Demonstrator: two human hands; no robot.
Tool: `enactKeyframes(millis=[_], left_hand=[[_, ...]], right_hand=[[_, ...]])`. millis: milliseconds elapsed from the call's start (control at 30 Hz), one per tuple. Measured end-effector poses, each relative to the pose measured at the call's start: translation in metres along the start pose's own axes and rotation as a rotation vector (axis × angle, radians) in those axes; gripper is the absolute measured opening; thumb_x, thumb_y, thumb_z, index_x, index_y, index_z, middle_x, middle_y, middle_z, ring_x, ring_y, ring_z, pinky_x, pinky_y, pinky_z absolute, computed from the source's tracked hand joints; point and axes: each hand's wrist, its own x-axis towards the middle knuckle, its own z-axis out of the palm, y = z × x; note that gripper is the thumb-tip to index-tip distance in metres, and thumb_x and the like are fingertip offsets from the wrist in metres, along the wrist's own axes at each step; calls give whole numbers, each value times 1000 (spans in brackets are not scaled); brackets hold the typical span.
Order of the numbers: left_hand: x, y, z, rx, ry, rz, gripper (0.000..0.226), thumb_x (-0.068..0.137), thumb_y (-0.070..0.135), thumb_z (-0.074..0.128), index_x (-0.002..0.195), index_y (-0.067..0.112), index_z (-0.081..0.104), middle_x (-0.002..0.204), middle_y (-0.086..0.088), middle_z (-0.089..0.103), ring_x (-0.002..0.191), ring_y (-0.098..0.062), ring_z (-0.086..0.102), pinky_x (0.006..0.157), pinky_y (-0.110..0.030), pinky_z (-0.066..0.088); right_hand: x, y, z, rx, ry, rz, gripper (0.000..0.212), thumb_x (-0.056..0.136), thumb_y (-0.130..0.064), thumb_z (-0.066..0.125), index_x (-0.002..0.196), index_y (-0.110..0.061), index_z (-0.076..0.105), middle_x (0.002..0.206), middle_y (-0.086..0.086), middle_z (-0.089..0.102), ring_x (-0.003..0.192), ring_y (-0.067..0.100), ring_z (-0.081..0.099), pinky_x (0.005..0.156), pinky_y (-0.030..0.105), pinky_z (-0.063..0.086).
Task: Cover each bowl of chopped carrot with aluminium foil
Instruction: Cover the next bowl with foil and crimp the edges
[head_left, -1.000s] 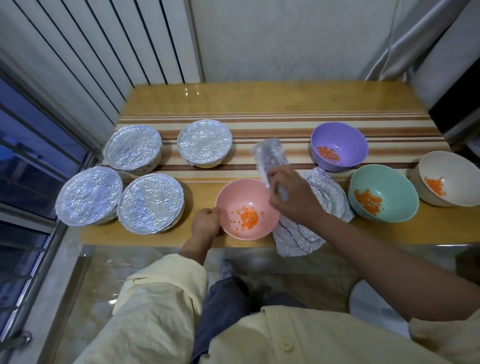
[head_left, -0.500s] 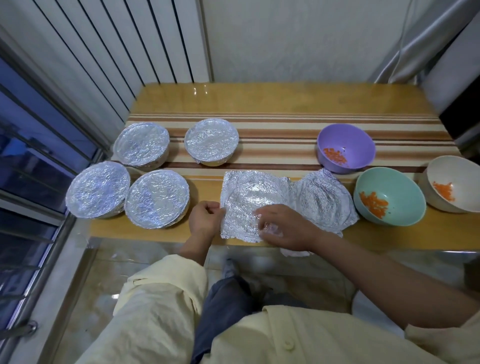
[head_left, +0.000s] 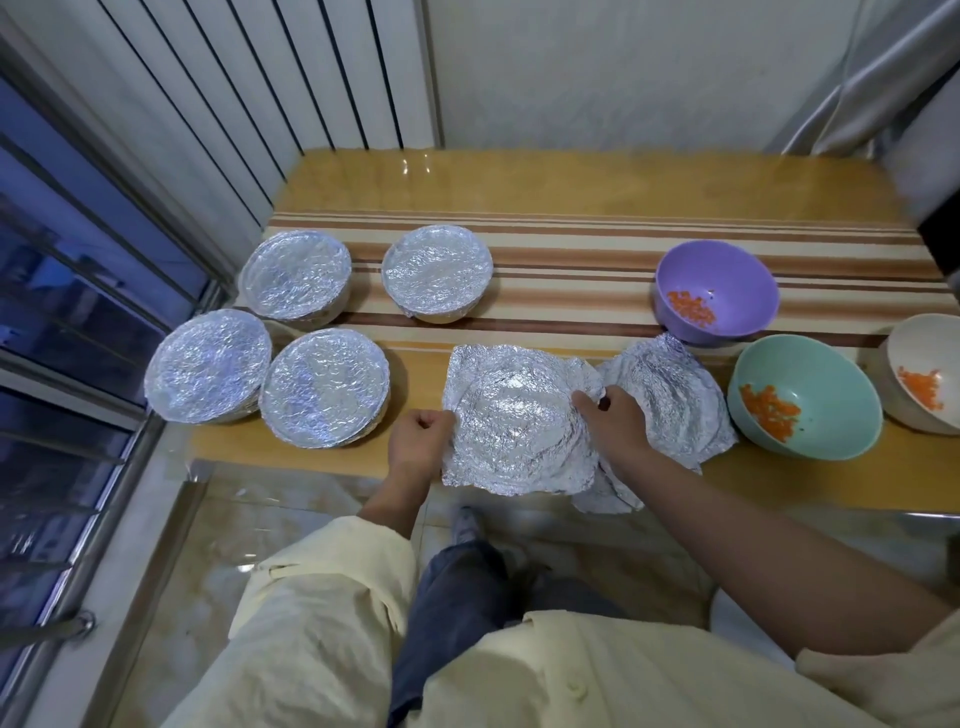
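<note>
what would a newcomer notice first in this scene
The crinkled foil sheet at the table's front centre, held at its sides by the left hand and right hand. Left of it shine four covered bowls; right of it stand the purple bowl, teal bowl and white bowl, open, holding orange carrot.

Tabletop (head_left: 571, 182): wooden, with stripes across its middle.
Foil sheet (head_left: 511, 415): crinkled and spread at the tabletop's near edge. A round rim shows through it, and what lies beneath is hidden.
Left hand (head_left: 418, 441): fingers curled on the sheet's left edge.
Right hand (head_left: 610, 423): pinches the sheet's right edge.
Spare foil (head_left: 670, 395): a crumpled pile just right of the sheet, touching it.
Covered bowls (head_left: 324, 387): four at the left in two rows, foil tight over each.
Open bowls: purple bowl (head_left: 727, 275), green bowl (head_left: 821, 395) and cream bowl (head_left: 909, 353) at the right, each holding chopped carrot (head_left: 769, 410).
</note>
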Motion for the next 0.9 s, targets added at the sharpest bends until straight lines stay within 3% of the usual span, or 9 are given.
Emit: enactKeyframes(millis=[67, 167, 333, 433, 700, 900], left_hand=[[1, 0, 4, 12, 39, 5, 41, 96, 20, 62, 56, 18, 51, 46, 7, 48, 47, -8, 45, 52, -23, 38], [6, -3, 9, 121, 129, 38, 30, 98, 28, 60, 73, 12, 54, 61, 4, 52, 66, -20, 50, 65, -30, 38], [3, -7, 17, 179, 226, 104, 25, 102, 24, 52, 83, 7, 55, 64, 3, 53, 65, -19, 48, 62, -31, 30], [5, -11, 19, 182, 227, 104, 26, 104, 23, 46, 90, 5, 57, 77, -6, 59, 77, -27, 55, 68, -33, 37], [6, -10, 22, 321, 211, 129, 34, 109, 19, 32, 105, -7, 55, 90, -13, 51, 84, -25, 46, 67, -32, 24], [9, -13, 25, 313, 212, 89, 38, 109, 18, 28, 106, -9, 54, 95, -22, 56, 93, -36, 54, 68, -32, 25]], right_hand=[[1, -2, 2, -47, 21, -35, 38, 95, -32, 54, 69, -17, 32, 68, 0, 32, 58, 16, 30, 53, 31, 23], [5, -1, 7, -102, 41, -66, 30, 98, -35, 47, 85, -10, 39, 70, -1, 35, 63, 18, 35, 52, 31, 24], [10, 3, 15, -265, 90, -102, 43, 101, -43, 37, 113, -3, 47, 71, -5, 40, 73, 23, 45, 50, 30, 22], [9, 5, 15, -320, 114, -133, 43, 100, -46, 35, 107, -5, 46, 69, -3, 43, 69, 24, 47, 48, 30, 21], [12, 8, 17, -219, 137, -171, 39, 101, -43, 38, 85, -8, 45, 63, -2, 46, 53, 15, 42, 47, 30, 24], [12, 8, 19, -97, 147, -171, 36, 101, -38, 40, 80, -9, 45, 62, -1, 43, 53, 13, 37, 49, 30, 26]])
